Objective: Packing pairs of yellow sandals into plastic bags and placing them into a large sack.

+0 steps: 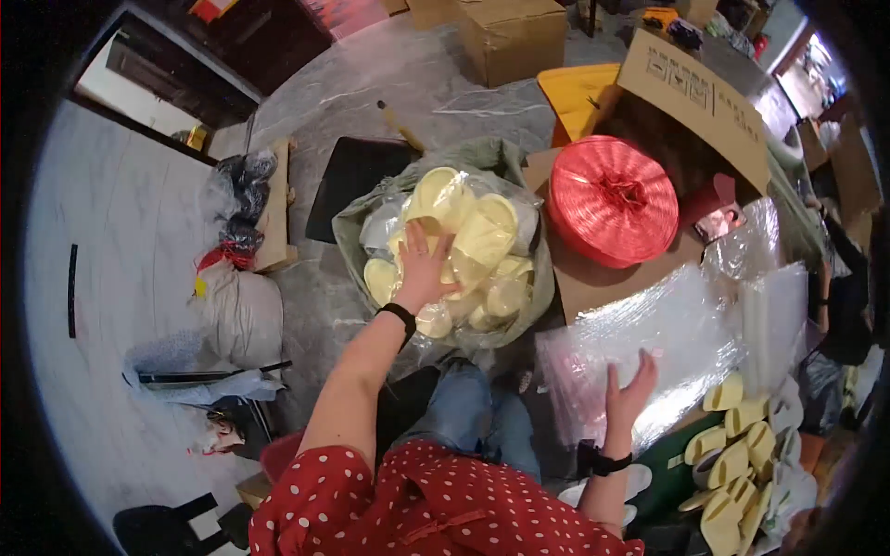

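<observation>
My left hand lies with spread fingers on the bagged yellow slippers, which fill a large green woven sack in front of me. Its palm rests against the clear wrapping rather than closing round any pair. Over to the right, my right hand is raised with thumb and fingers apart and nothing in it. It is over the near edge of a stack of clear plastic bags. Loose, unwrapped yellow slippers are piled at the lower right, below that hand.
A big roll of red plastic twine sits on cardboard beyond the bags, beside an open carton. A black flat panel borders the sack's left. Further left are a stuffed white sack and dark bundles.
</observation>
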Demonstrator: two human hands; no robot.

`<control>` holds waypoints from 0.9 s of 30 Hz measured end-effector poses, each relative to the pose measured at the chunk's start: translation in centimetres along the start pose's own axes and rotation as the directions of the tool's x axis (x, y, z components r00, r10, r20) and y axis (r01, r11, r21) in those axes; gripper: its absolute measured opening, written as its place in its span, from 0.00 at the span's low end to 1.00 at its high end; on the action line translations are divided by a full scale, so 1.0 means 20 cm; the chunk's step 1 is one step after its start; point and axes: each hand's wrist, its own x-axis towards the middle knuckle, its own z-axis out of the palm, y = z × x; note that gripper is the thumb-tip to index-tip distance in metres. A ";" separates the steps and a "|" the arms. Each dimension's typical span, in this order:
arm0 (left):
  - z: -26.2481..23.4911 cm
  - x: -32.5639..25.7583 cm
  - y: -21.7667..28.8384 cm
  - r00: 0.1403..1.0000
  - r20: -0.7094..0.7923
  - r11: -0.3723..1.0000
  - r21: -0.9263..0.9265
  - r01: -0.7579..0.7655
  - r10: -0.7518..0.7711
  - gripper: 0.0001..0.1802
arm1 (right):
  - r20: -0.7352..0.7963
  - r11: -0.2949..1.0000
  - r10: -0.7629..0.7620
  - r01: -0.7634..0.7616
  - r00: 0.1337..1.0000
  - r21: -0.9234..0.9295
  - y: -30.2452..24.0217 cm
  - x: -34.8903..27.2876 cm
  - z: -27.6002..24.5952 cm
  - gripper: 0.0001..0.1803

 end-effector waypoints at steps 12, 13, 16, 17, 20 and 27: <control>-0.28 -0.07 -0.18 0.981 -0.054 0.908 -0.371 -0.195 0.188 0.56 | 0.404 0.777 0.236 -0.421 0.884 0.467 -0.37 0.09 0.81 0.36; -0.30 -0.10 -0.27 0.984 -0.051 0.910 -0.374 -0.177 0.170 0.56 | 0.418 0.758 0.222 -0.426 0.881 0.494 -0.43 0.12 0.84 0.36; -0.29 -0.21 -0.55 0.932 -0.347 0.758 -0.634 -0.150 -0.105 0.38 | 0.427 0.738 0.285 -0.481 0.858 0.473 -0.55 0.16 0.88 0.34; -0.23 -0.22 -0.68 0.912 -0.284 0.700 -0.714 0.004 -0.296 0.38 | 0.345 0.745 0.368 -0.496 0.863 0.446 -0.58 0.16 0.90 0.33; 0.06 -0.19 -0.97 0.692 0.009 0.480 -0.714 0.510 -0.722 0.44 | 0.354 0.736 0.352 -0.490 0.867 0.468 -0.48 0.22 0.92 0.33; 0.36 -0.10 -1.32 0.782 0.354 0.141 -0.864 0.483 -0.512 0.44 | 0.172 0.951 0.251 -0.276 0.952 0.141 -0.67 0.28 1.06 0.24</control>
